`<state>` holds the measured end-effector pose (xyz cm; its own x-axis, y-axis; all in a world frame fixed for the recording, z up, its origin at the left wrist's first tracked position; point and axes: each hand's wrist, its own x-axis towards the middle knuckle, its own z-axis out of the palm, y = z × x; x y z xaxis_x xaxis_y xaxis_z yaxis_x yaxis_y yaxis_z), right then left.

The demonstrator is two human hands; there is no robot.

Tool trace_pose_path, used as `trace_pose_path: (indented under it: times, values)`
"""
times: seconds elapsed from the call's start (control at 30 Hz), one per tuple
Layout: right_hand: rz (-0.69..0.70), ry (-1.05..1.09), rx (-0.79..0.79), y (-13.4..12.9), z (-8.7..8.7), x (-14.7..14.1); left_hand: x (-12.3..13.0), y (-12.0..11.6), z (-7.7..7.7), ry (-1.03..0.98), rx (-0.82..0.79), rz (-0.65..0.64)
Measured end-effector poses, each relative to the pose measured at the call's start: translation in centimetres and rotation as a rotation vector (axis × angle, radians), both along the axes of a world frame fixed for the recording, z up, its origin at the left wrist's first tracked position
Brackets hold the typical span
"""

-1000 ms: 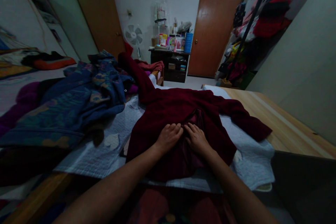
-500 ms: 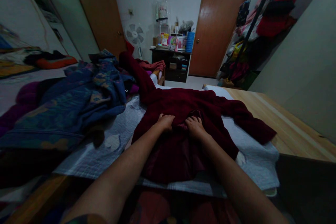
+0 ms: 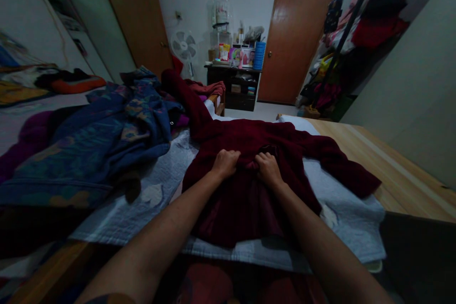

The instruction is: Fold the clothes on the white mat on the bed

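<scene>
Two bare hands work at the middle of a dark-red, long-sleeved cloth garment, spread before you at 12 o'clock on a pale-blue quilted cover. Your left hand and right hand each close narrowly on a pinch of its fabric, apart, with shinier cloth showing between. The body and both sleeves are laid out, one toward 11 o'clock, one toward 2; the gripped middle appears gathered, not flat. At 10 o'clock lies a crumpled blue floral-patterned garment; at 2, a light wooden board. Beyond, at 12, stands a dark, open-shelved cabinet.
</scene>
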<state>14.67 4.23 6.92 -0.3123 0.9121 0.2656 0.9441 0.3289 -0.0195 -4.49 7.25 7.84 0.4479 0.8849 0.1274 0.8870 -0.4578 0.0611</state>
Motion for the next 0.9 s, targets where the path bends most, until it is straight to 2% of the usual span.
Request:
trace_pose_path:
  times: [0.1, 0.17, 0.27, 0.37, 0.43, 0.57, 0.67, 0.73, 0.8, 0.9]
  values:
    - [-0.085, 0.016, 0.078, 0.4, 0.5, -0.3, 0.0, 0.6, 1.5, -0.033, 0.134, -0.043]
    - [-0.122, 0.014, 0.085, 0.8, 0.4, -0.5, 0.0, 1.1, 1.8, -0.023, 0.231, -0.085]
    - [-0.120, -0.023, -0.043, 1.1, -0.5, -0.5, -0.2, 1.7, 0.5, 0.043, 0.230, -0.114]
    - [-0.053, -0.049, -0.206, 0.6, -1.4, -0.1, -0.6, 1.8, -1.7, 0.083, 0.138, -0.064]
    - [-0.006, -0.036, -0.254, -0.1, -1.6, 0.5, -0.7, 1.8, -2.8, 0.083, 0.105, -0.024]
    - [0.032, -0.034, -0.280, -2.0, -1.2, 2.1, -0.9, 1.5, -3.0, 0.085, 0.036, 0.012]
    - [-0.014, -0.107, -0.231, -3.9, -0.9, 3.8, -1.0, -0.3, -2.4, 0.066, -0.020, 0.034]
    - [-0.090, -0.147, -0.164, -5.3, -0.8, 5.2, -0.9, -2.6, -2.3, -0.003, 0.027, 0.030]
    - [-0.180, -0.161, -0.097, -6.5, -0.9, 6.4, -0.8, -5.2, -2.8, -0.103, 0.114, -0.031]
    - [-0.281, -0.157, -0.087, -7.7, -0.8, 7.8, -0.7, -8.4, -4.2, -0.195, 0.032, -0.178]
